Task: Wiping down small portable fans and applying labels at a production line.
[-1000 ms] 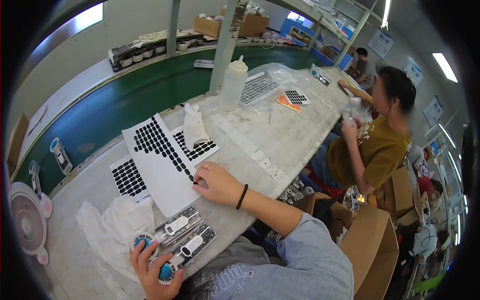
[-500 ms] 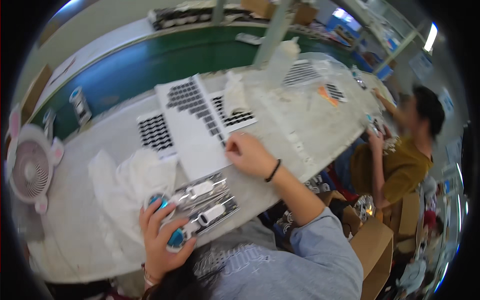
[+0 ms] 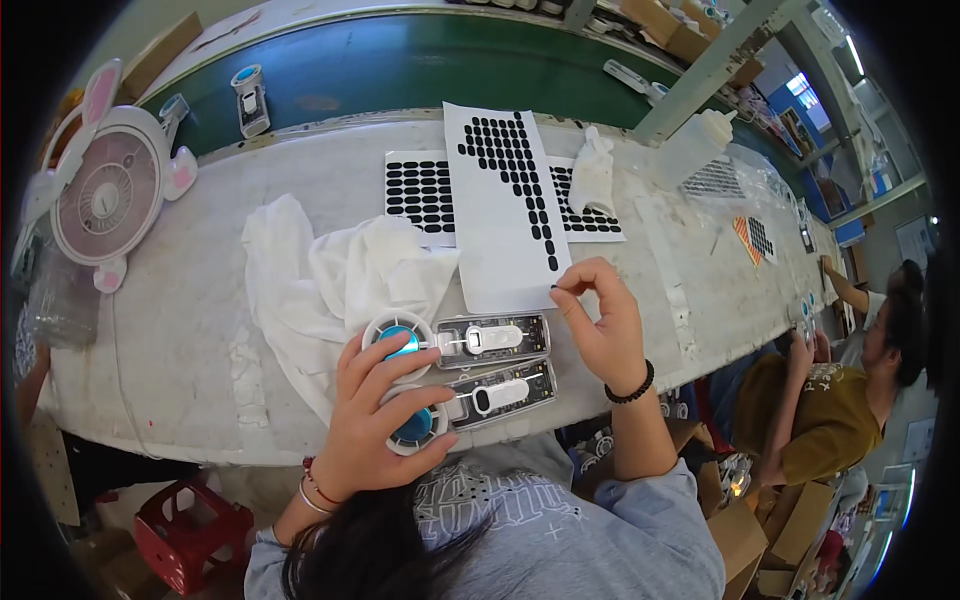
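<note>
**Grey-white worktop, two see-through handheld fans and one tiny dark bit**

So the worktop fills most of the view, ends lost in the black rim. Green conveyor belt runs along the far side. Co-worker in a mustard top is off right, too small to make out what they're holding. Cardboard box at lower right is cut off and partly behind a sleeve, so no clue what's in it.

Bunny-eared desk fan on the left, then a crumpled white cloth and a white sheet of black oval stickers. More sticker sheet sticks out both sides underneath; can't tell if it's one or two.

The handheld fans lie side by side just below that top sheet, round heads mostly hidden by the left hand. Its fingers are spread and curved over them; can't tell if they're really gripping.

Squeeze bottle at the back is cloudy, contents unclear.

Right hand has thumb and index pinched narrow on the dark bit, right by the sheet's bottom corner. Too small to say it's a sticker.
</note>
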Demonstrator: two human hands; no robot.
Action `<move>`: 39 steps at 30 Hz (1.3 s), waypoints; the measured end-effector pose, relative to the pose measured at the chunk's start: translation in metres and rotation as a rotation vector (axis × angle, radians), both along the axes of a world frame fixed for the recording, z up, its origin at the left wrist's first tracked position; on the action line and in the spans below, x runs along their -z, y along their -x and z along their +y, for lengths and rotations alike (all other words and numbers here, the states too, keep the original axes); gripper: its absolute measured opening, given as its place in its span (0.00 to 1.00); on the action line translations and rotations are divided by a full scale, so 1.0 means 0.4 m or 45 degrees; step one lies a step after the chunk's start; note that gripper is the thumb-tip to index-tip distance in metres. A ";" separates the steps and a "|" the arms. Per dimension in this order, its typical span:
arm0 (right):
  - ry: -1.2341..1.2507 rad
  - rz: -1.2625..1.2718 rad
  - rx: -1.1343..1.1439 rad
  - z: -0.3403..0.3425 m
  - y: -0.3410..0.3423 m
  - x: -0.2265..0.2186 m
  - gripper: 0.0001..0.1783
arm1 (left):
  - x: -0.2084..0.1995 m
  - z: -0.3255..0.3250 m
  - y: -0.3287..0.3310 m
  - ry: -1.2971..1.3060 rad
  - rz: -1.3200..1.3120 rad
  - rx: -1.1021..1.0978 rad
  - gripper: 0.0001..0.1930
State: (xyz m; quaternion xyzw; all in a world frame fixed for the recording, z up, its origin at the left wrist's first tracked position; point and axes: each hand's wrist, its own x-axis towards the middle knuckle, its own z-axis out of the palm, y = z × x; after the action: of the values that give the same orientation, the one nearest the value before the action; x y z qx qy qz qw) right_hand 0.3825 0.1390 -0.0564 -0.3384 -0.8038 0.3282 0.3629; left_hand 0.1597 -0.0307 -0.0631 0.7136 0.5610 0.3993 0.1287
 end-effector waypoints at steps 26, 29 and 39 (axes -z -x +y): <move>-0.009 -0.027 -0.334 -0.074 0.090 -0.007 0.10 | -0.003 0.006 0.008 0.006 -0.006 0.028 0.18; 0.090 -0.008 -0.346 -0.073 0.094 -0.003 0.11 | 0.001 0.006 0.010 0.007 -0.004 0.024 0.18; -0.171 -0.048 -0.342 -0.066 0.095 0.014 0.12 | -0.004 0.006 0.007 0.002 0.024 0.021 0.18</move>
State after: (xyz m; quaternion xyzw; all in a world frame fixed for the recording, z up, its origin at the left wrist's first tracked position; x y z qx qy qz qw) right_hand 0.3447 0.1127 -0.0619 -0.2088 -0.8687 0.3131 0.3222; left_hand 0.1571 -0.0281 -0.0615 0.7220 0.5565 0.3910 0.1272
